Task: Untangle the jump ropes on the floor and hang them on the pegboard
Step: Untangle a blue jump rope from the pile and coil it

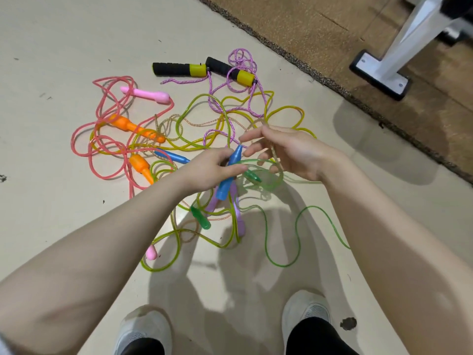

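Note:
A tangle of jump ropes (194,139) lies on the pale floor. My left hand (204,171) grips a blue handle (228,175) lifted above the pile. My right hand (289,152) pinches a thin beige rope (277,158) that runs down between its fingers. On the floor lie a second blue handle (174,156), two orange handles (133,128), a pink handle (147,94), two green handles (201,217), purple handles (238,213) and two black-and-yellow foam handles (179,69) on a purple braided rope (240,60). No pegboard is in view.
A brown mat (358,34) with a dark edge covers the floor at the upper right. A white metal stand foot (381,75) rests on it. My two white shoes (143,331) stand at the bottom, just short of the ropes.

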`<control>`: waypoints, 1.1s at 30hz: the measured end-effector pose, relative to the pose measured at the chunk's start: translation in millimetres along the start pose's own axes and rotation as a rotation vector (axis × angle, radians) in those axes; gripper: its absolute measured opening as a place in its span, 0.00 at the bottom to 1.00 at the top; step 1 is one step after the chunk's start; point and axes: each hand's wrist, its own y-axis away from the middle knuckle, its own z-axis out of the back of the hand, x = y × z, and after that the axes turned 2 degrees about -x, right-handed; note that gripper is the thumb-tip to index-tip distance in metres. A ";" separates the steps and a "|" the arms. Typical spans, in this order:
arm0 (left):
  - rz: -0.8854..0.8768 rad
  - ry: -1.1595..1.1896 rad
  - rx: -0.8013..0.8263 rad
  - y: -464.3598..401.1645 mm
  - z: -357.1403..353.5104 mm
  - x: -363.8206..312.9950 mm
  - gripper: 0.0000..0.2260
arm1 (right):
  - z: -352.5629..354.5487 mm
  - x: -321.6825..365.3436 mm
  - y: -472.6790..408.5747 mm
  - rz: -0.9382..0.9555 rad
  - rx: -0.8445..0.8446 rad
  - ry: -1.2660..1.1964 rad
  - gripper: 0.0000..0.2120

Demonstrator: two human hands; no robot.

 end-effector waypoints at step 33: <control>-0.084 -0.071 -0.099 6.0 13.2 12.1 0.08 | -17.6 0.9 -6.9 0.019 -0.358 -0.242 0.16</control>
